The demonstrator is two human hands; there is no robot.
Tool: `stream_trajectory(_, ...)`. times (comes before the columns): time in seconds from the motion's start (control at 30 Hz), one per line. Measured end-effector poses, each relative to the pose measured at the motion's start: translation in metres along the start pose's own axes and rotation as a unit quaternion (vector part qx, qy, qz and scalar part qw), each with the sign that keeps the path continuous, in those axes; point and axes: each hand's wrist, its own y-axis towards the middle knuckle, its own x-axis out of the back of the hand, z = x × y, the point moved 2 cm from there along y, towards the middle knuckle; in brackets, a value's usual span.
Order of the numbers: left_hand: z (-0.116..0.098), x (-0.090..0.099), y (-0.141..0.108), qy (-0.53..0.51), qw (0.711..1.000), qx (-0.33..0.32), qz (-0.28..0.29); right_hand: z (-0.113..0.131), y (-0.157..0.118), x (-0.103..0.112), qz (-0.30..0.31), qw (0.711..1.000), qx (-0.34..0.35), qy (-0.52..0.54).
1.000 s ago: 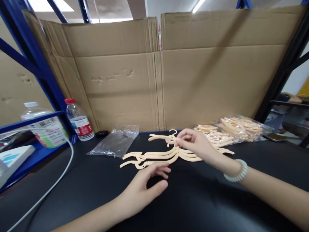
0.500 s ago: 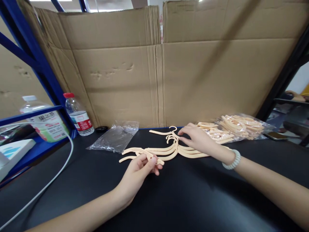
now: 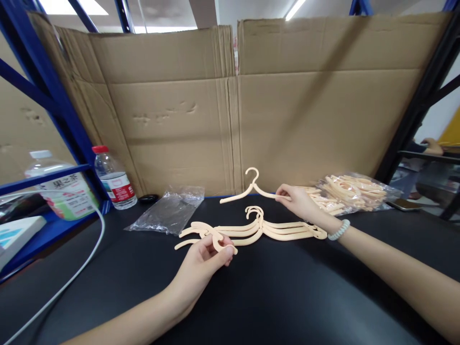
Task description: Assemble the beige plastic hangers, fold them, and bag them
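My left hand (image 3: 210,256) is closed on a small cream plastic hanger (image 3: 216,238), its curved hook end showing between thumb and fingers. Farther back, my right hand (image 3: 298,200) pinches the right arm of another hanger (image 3: 253,186), which is spread wide with its hook up and raised off the table. Between the hands, several spread hangers (image 3: 247,234) lie stacked on the black table (image 3: 273,292), hooks pointing away from me. The left end of that stack runs behind my left hand and what it holds.
At the back right lie clear bags of cream hanger parts (image 3: 354,191) with a phone (image 3: 405,204) beside them. A crumpled clear bag (image 3: 167,211) is at the back left, near a red-capped bottle (image 3: 117,182). A white cable (image 3: 82,258) crosses the left side. Cardboard (image 3: 172,134) walls the back.
My right hand has taken hold of the rear hanger's right arm and lifted the hanger above the stack. In my left hand the hanger has turned, showing more of its hook.
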Motion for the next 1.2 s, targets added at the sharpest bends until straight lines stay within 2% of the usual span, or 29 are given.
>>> stream_trajectory(0.13,0.000,0.003,-0.001,-0.007,1.000,0.003,-0.016,0.011,0.000,0.023,-0.074,0.997,0.029,0.013)
stream_trajectory(0.2,-0.002,0.007,-0.001,-0.020,0.999,-0.001,-0.039,0.019,-0.007,0.032,-0.087,0.994,0.055,0.019)
stream_trajectory(0.27,-0.005,0.013,0.000,-0.049,0.996,-0.005,-0.070,0.028,-0.019,0.036,-0.063,0.995,0.076,0.019)
stream_trajectory(0.33,-0.008,0.019,0.001,-0.082,0.992,-0.011,-0.095,0.036,-0.034,0.037,-0.011,0.996,0.086,0.020)
stream_trajectory(0.43,-0.012,0.027,0.005,-0.114,0.987,-0.028,-0.106,0.043,-0.055,0.036,-0.010,0.996,0.078,0.032)
stream_trajectory(0.57,-0.014,0.030,0.008,-0.148,0.985,-0.039,-0.084,0.048,-0.067,0.034,-0.009,0.994,0.097,0.040)
stream_trajectory(0.73,-0.017,0.028,0.006,-0.194,0.979,-0.013,-0.055,0.047,-0.068,0.037,-0.024,0.993,0.109,0.039)
stream_trajectory(0.9,-0.023,0.026,0.005,-0.234,0.972,0.015,-0.001,0.046,-0.069,0.039,-0.030,0.991,0.117,0.050)
stream_trajectory(1.2,-0.021,0.026,0.005,-0.242,0.969,0.042,0.002,0.047,-0.067,0.042,-0.045,0.993,0.101,0.042)
